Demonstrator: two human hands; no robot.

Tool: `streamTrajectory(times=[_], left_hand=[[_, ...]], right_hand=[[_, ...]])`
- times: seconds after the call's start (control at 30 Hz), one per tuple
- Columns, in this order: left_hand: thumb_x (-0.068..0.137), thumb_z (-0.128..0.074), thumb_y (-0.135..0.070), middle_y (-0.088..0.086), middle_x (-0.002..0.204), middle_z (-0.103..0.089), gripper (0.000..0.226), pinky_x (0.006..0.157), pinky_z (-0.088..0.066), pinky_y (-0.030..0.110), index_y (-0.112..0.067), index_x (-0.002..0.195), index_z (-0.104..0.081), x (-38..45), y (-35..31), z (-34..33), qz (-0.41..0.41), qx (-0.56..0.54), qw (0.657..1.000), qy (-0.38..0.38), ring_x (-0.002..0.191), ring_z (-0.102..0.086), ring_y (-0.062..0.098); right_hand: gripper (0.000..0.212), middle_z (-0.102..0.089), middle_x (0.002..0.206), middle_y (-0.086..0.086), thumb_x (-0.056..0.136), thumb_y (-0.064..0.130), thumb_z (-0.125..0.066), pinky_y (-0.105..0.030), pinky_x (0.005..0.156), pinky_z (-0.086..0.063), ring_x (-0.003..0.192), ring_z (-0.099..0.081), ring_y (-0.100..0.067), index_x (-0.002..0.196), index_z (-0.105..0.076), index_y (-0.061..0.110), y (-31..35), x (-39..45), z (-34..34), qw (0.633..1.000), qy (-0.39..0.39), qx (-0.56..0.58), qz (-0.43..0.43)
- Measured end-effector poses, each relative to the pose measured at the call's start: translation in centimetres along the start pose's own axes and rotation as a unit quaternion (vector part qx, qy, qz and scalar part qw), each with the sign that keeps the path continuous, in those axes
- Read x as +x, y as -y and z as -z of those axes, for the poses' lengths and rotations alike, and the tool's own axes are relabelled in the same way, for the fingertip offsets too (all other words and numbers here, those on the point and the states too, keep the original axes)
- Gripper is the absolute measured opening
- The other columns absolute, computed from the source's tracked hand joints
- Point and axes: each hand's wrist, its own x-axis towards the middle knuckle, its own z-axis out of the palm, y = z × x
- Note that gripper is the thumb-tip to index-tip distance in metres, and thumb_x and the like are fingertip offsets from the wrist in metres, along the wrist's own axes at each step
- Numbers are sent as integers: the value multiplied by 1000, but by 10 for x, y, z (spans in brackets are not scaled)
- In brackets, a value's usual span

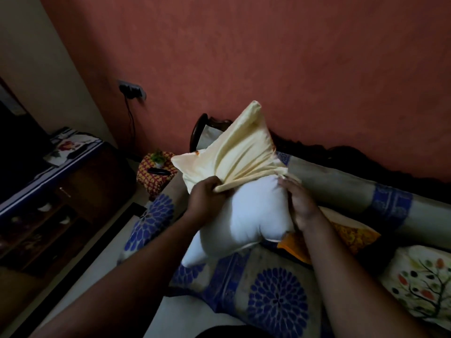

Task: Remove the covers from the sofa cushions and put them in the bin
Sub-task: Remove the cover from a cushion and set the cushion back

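Observation:
A pale yellow cushion cover sits bunched over the far half of a white cushion insert, which I hold up above the sofa. My left hand grips the cover's open edge on the left side. My right hand is on the insert's right side, its fingertips at the cover's edge; its grasp is hard to make out. The near half of the insert is bare and bulges toward me.
The sofa has a grey and blue flower-print spread. An orange cushion and a white tree-print cushion lie at the right. A small patterned stool with a plant stands by the wall, with a dark cabinet on the left.

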Motion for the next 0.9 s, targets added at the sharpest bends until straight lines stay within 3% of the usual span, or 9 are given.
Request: streamTrajectory(times=[0.1,0.2,0.27,0.33,0.4,0.47,0.57,0.7,0.9], left_hand=[[84,-70,-6,-14,56,-58,34,59,-43,27,-22,59,-54,13,5,14,32,-134,987,-84,60,-48,-3],[83,-66,-2,-13,54,-45,39,56,-33,30,-21,58,-43,27,15,18,76,-212,962,-153,60,-38,4],[81,-65,-5,-6,59,-48,32,59,-35,30,-17,63,-42,24,18,10,102,-225,951,-183,64,-41,8],[80,-59,-2,-5,62,-49,25,61,-37,29,-15,67,-44,21,22,2,113,-239,939,-220,65,-43,8],[80,-54,7,-6,64,-50,28,63,-36,28,-17,68,-44,22,25,0,110,-241,935,-235,65,-44,6],[78,-54,8,0,70,-54,31,69,-42,33,-20,69,-45,27,29,1,88,-228,942,-230,72,-51,11],[77,-58,7,2,79,-63,30,74,-48,33,-22,75,-51,32,31,1,89,-210,946,-231,78,-58,13],[76,-64,1,-4,77,-63,28,67,-46,28,-25,78,-54,33,21,0,112,-201,925,-304,71,-57,10],[78,-61,-3,-8,76,-65,21,64,-45,27,-21,86,-56,18,11,-16,101,-166,951,-241,62,-55,-3]], right_hand=[[36,-69,128,-4,97,22,-45,-34,102,-51,119,-64,-16,117,-75,18,-4,-29,-1,980,64,178,-53],[37,-75,94,22,109,18,-34,-17,84,-55,93,-69,5,103,-69,26,-24,-45,-19,975,-28,220,-31],[22,-75,100,13,108,32,-41,-26,87,-53,97,-68,-5,115,-61,25,-41,-57,-38,968,-91,235,-18],[40,-69,91,-9,96,61,-49,-32,64,-49,77,-65,-24,110,-61,26,-60,-70,-57,954,-151,253,-48],[61,-48,67,-7,62,81,-70,-27,51,-31,53,-45,-22,88,-59,27,-85,-84,-67,964,-138,216,-71],[60,-59,72,2,49,68,-87,-26,49,-38,53,-54,-13,88,-65,28,-97,-103,-74,977,-117,166,-60],[24,-62,107,7,96,15,-66,-6,68,-48,75,-62,19,119,-58,12,-110,-113,-79,980,-102,171,-28],[68,-69,122,5,72,80,-63,-24,77,-55,100,-68,-6,114,-63,26,-100,-103,-82,960,-185,211,-17],[61,-69,116,8,57,68,-83,-39,100,-50,109,-64,-15,100,-70,27,-86,-97,-97,987,-155,20,-37]])
